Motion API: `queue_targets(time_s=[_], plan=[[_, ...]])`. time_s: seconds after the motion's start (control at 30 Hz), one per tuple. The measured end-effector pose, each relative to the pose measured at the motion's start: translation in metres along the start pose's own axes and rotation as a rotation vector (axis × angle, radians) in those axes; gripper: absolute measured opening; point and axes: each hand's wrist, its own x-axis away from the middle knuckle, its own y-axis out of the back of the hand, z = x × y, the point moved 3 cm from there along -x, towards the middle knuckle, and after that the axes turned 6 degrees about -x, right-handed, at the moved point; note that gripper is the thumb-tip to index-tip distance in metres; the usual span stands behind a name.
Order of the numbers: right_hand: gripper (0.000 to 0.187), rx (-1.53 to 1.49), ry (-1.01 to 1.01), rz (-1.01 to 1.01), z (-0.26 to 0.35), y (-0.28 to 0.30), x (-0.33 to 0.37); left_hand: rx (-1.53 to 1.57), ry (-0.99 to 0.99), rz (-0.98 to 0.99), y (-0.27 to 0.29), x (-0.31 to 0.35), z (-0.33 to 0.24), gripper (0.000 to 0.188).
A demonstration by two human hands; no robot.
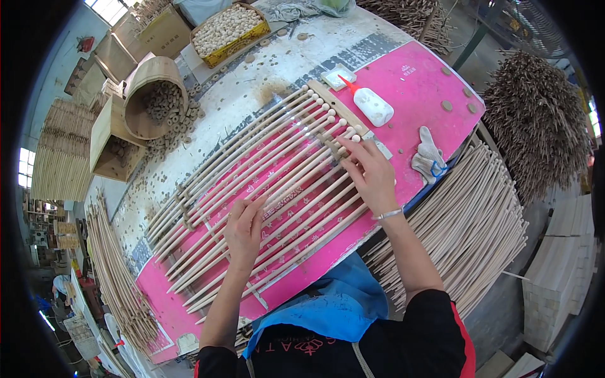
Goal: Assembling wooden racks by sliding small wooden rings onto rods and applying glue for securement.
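Note:
Several slender wooden sticks [214,242] lie side by side across a pink sheet [277,299], with pale wooden balls [342,122] on many of their far right ends. My left hand [244,230] is closed, its thumb and fingers pinching one stick near its middle. Up by the ball ends, my right hand [370,176] pinches at a small brown wooden ring [333,148] around the sticks; its fingertips partly hide the piece. More brown rings [184,206] sit across the sticks toward their left ends. A wooden strip [337,104] lies along the ball ends.
Beyond the strip lies a white glue bottle [374,107] with a red nozzle. A work glove [428,155] rests at the right. Farther back are a yellow crate [242,44] of balls and a tipped wooden bucket [135,104] spilling rings. Stick bundles [457,230] flank the table.

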Motion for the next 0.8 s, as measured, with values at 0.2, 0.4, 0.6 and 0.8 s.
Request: queue_targets(time_s=[0.2, 0.4, 0.6, 0.8], plan=[[0.033, 0.316, 0.246, 0.108, -0.010, -0.012, -0.018, -0.013, 0.016, 0.022, 0.003, 0.003, 0.003, 0.024], [0.029, 0.340, 0.261, 0.104, -0.017, -0.018, -0.022, -0.011, 0.007, 0.009, 0.003, 0.001, 0.006, 0.025], [0.036, 0.195, 0.137, 0.075, -0.014, -0.006, -0.016, -0.116, 0.000, 0.001, -0.005, -0.001, 0.007, 0.024], [0.028, 0.085, 0.008, -0.049, -0.015, 0.018, 0.006, -0.132, -0.001, -0.003, -0.012, 0.003, 0.016, 0.024]])
